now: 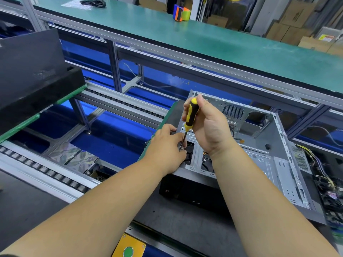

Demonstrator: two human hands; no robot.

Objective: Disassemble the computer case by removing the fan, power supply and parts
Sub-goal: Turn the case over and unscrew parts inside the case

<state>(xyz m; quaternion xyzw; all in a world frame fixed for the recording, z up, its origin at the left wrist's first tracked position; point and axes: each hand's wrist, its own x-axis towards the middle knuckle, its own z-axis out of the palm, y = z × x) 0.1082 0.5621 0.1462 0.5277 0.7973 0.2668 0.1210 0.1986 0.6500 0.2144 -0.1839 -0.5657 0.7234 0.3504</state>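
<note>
We are holding the yellow-and-black-handled screwdriver (190, 115) nearly upright in our right hand (207, 125), grip wrapped round its handle, tip pointing down into the open grey metal computer case (259, 154) on the worktop. Our left hand (167, 143), nearer the tip, is pinching around the shaft's bottom end, directly below the handle.

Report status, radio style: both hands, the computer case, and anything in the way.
Right hand grips the screwdriver, tip down at the computer case frame. Left hand pinches at the tip. Case open, lying flat. Nothing blocking.
</note>
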